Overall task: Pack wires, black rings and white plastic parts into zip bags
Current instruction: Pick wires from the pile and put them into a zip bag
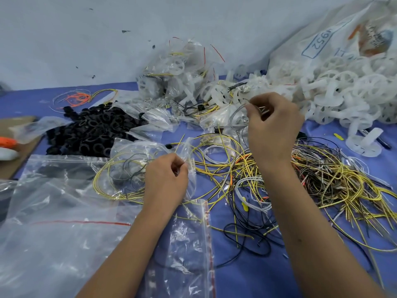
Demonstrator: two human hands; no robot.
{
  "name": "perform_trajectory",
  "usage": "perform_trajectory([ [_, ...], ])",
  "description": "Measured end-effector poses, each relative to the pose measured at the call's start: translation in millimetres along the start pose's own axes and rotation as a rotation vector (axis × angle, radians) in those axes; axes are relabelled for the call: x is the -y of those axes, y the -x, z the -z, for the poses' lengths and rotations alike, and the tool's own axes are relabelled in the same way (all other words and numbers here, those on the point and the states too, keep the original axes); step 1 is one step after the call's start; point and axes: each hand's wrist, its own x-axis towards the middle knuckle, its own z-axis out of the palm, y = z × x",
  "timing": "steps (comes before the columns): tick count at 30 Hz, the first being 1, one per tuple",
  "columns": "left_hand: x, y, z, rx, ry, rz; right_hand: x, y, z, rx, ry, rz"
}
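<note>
Wires point(322, 179) are lying tangled on the blue table point(247, 276). Left hand point(166, 179) is pinching a clear zip bag point(137, 166) holding yellow loops; right hand point(271, 125) is pinching a grey wire point(236, 112) above.

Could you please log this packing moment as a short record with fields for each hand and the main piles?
left hand: grips the edge of a clear zip bag that holds coiled yellow wires
right hand: raised, fingers pinching a thin grey wire
loose wires: tangled heap, mostly yellow, on the right
black rings: pile at the left rear
white plastic parts: heap spilling from a large sack at the right rear
empty zip bags: lying flat at the front left
surface: blue cloth
</note>
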Motion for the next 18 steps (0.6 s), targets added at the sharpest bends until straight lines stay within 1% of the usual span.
perform_trajectory([
  [3,-0.4,-0.4,-0.8,-0.008,-0.003,0.008,3.3,8.2,-5.8,-0.109,0.018,0.058],
  [7,0.4,-0.9,-0.9,-0.018,0.023,0.025,9.0,8.2,-8.6,-0.245,-0.040,0.106],
  [11,0.7,-0.1,-1.5,-0.024,0.042,0.050,10.9,12.0,-15.9,-0.270,-0.046,0.191],
  [13,0.3,-0.2,-1.1,-0.049,0.063,0.071,11.4,18.3,-19.7,-0.321,-0.090,0.236],
  [14,0.0,-0.7,-0.7,-0.073,0.077,0.085,11.3,21.2,-21.8,-0.348,-0.123,0.236],
  [16,-0.9,-1.8,0.7,-0.150,0.098,0.110,11.4,24.9,-27.2,-0.352,-0.177,0.165],
  [18,-3.2,-2.1,3.3,-0.232,0.133,0.117,11.9,28.0,-35.5,-0.265,-0.207,0.046],
])
